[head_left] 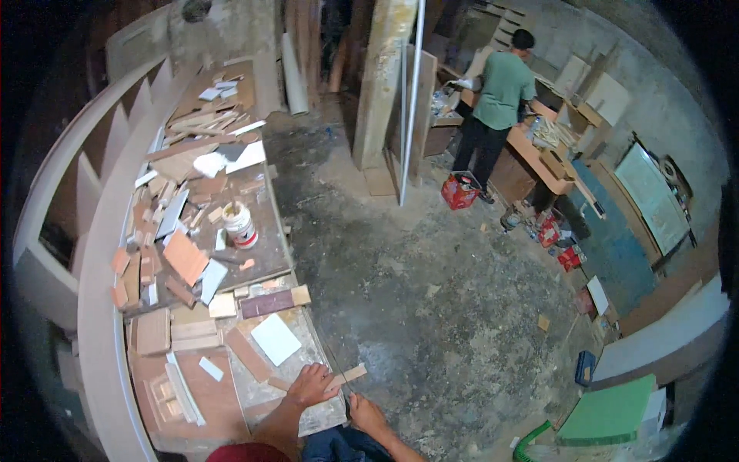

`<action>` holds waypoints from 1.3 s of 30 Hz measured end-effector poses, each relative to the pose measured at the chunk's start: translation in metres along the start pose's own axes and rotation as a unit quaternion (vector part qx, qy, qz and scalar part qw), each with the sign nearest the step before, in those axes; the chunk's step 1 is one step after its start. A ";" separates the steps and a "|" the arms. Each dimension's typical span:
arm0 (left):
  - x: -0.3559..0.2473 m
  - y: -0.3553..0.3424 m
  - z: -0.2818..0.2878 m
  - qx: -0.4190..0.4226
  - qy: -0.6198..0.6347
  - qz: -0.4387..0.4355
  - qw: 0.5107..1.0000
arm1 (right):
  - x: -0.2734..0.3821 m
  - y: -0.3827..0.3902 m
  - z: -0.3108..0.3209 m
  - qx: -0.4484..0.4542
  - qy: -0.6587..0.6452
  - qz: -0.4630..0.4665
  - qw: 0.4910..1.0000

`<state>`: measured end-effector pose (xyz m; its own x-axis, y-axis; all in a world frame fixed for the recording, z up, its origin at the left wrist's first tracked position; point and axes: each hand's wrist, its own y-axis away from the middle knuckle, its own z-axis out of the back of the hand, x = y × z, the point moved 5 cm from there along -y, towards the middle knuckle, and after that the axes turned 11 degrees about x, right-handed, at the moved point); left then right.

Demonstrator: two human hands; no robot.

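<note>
My left hand (310,385) presses down on a narrow wooden strip (351,375) at the near right corner of the workbench, its fingers curled over the wood. One end of the strip juts past the bench edge. Just right of it, my right hand (368,414) is closed round the handle of a hand saw (344,383). Its thin blade, seen nearly edge-on, crosses the strip close to my left fingers; the teeth are too small to make out. A white rectangular board (276,339) and a brown wooden slat (248,355) lie beyond my left hand.
Wood offcuts (185,258) crowd the workbench, with a white tub (239,225) among them. A long shelf frame (104,254) borders its left side. Across the concrete floor (416,300), a person in a green shirt (504,91) stands at another bench. A green panel (608,412) sits lower right.
</note>
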<state>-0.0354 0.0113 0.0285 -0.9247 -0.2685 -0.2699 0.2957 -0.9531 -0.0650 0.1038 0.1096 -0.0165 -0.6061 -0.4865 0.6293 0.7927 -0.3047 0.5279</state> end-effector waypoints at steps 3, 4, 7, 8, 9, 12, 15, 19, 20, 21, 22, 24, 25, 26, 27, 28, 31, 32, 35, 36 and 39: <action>0.007 0.002 0.002 -0.010 -0.009 -0.011 1.000 | -0.010 0.035 -0.005 -0.005 0.028 0.056 0.998; 0.008 0.006 -0.001 -0.014 -0.006 -0.015 1.000 | -0.007 0.044 -0.005 0.008 0.026 0.059 0.998; 0.010 0.004 -0.017 0.011 -0.002 -0.003 1.000 | -0.020 0.059 0.003 0.025 0.055 -0.046 0.997; 0.006 -0.003 -0.016 0.013 0.002 -0.006 1.000 | -0.029 0.045 0.001 0.002 0.060 -0.035 0.998; 0.005 -0.006 -0.015 0.018 0.006 -0.008 1.000 | -0.023 0.031 0.000 0.008 0.054 -0.027 0.998; 0.010 -0.003 -0.013 0.031 0.019 -0.001 0.999 | 0.007 0.004 0.007 0.007 0.023 -0.024 0.999; 0.013 0.002 -0.005 0.007 0.016 -0.003 1.000 | -0.001 0.040 0.006 0.018 0.004 -0.053 0.998; 0.006 -0.002 -0.002 0.002 0.034 -0.008 0.999 | -0.005 0.035 0.010 0.013 0.008 -0.024 1.000; 0.005 -0.005 -0.003 0.005 0.022 -0.010 1.000 | 0.000 0.021 0.013 0.014 0.009 -0.025 1.000; 0.002 -0.006 -0.003 0.005 0.024 -0.010 1.000 | 0.008 0.006 0.016 0.001 0.004 -0.023 1.000; 0.000 -0.006 -0.004 0.003 0.024 -0.009 1.000 | 0.012 -0.001 0.016 -0.011 -0.003 -0.023 1.000; 0.005 -0.001 -0.002 0.003 0.019 -0.009 1.000 | 0.002 0.016 0.005 -0.009 0.013 -0.014 1.000; 0.006 0.004 -0.003 0.003 0.026 -0.006 1.000 | -0.004 0.026 -0.002 -0.008 0.030 -0.006 0.999; 0.008 0.005 -0.003 0.001 0.036 -0.002 0.999 | -0.007 0.041 -0.006 -0.009 0.029 -0.006 1.000; 0.011 0.003 -0.002 0.001 0.033 0.001 0.999 | -0.009 0.059 -0.007 -0.011 0.044 -0.015 0.999; 0.009 -0.001 -0.001 -0.001 0.017 -0.003 1.000 | -0.012 0.071 -0.003 -0.014 0.061 -0.028 0.998; 0.002 -0.001 0.001 0.002 0.004 -0.005 1.000 | 0.002 0.043 0.008 -0.005 0.048 -0.043 0.998; 0.002 -0.003 0.001 -0.004 0.006 -0.003 1.000 | 0.011 0.024 0.014 -0.006 0.045 -0.043 0.998; 0.003 -0.003 0.000 -0.018 -0.002 -0.013 1.000 | 0.010 0.001 0.015 -0.005 0.047 -0.030 0.998; 0.007 -0.003 0.000 -0.019 -0.003 -0.017 1.000 | -0.006 0.014 0.005 0.002 0.053 -0.002 0.999; 0.013 -0.001 -0.005 0.007 0.017 -0.003 1.000 | -0.015 0.041 -0.001 0.015 0.046 -0.002 0.999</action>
<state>-0.0465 0.0093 0.0208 -0.9181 -0.2577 -0.3012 0.2862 -0.9566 -0.0539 0.1458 0.1037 -0.0050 -0.5995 -0.5593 0.5725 0.7872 -0.2825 0.5482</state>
